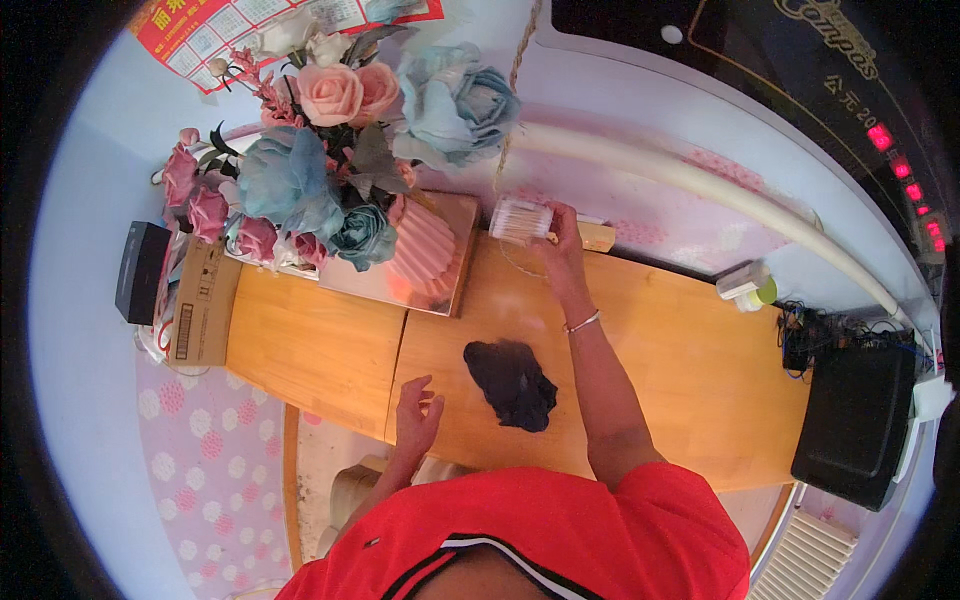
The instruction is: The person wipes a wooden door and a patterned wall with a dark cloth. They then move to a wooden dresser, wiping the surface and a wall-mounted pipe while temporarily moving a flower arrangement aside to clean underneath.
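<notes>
At the far side of the wooden table, my right hand (566, 240) is closed on a clear plastic box of cotton swabs (520, 220). Its fingers grip the box's right end. My left hand (418, 412) hovers at the table's near edge, with loosely bent fingers apart and nothing in them. Between my two arms lies a crumpled black cloth (510, 384), touched by neither hand.
A pink fluted vase (424, 252) of artificial flowers (290, 180) stands back left. Beside it are a cardboard box (200, 305) and a black box (142, 272). Behind my right hand sits a small yellowish box (597, 237). A black case (858, 425) and cables (800, 340) occupy the right end.
</notes>
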Tool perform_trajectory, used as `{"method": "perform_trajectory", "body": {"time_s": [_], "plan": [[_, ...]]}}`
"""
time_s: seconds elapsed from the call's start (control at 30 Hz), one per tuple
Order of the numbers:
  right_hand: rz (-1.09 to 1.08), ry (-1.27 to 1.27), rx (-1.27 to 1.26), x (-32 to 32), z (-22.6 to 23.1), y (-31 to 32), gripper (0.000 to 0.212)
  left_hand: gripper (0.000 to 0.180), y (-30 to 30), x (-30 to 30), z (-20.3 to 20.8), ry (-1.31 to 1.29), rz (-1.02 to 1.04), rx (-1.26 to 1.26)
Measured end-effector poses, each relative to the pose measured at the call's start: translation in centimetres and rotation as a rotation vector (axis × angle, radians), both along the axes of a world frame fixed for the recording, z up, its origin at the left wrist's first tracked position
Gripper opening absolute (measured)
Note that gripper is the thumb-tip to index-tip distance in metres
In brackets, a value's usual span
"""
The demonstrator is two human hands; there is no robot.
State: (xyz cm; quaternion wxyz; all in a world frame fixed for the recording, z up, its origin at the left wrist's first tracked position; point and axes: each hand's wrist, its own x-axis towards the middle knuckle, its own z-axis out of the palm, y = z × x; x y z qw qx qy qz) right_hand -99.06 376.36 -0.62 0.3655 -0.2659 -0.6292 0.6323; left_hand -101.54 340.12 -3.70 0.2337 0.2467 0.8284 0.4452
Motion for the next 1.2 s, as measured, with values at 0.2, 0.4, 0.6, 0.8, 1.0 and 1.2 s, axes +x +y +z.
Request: {"method": "perform_trajectory", "body": {"time_s": [0.2,0.4,0.6,0.8,1.0,1.2], "plan": [[0.443,0.623,-0.842,-1.0,1.8,-1.4,0.047,0.037,-1.4,-0.3,-1.0,-0.015,0.004,0.026],[0.843,0.848,-1.187,-0.6,-0.8,-4.5,0.053,0.038,-1.8,-0.5,-0.7,0.050,-0.012,0.024],[0.354,0.680,-0.902,-4.0,-0.7,-5.4,0.048,0.038,-2.3,-0.4,-1.2,0.001,0.014,0.002],[-0.227,0.007,0.253,-8.1,-1.2,-4.7,0.057,0.036,-2.6,-0.2,-1.4,-0.025,-0.019,-0.048],[-0.313,-0.127,0.663,-10.0,-0.9,-4.5,0.070,0.036,-2.8,0.2,-1.1,0.006,-0.076,-0.087],[-0.196,-0.186,0.676,-10.5,-1.0,-4.4,0.083,0.034,-3.1,0.5,-0.2,0.044,-0.117,-0.146]]}}
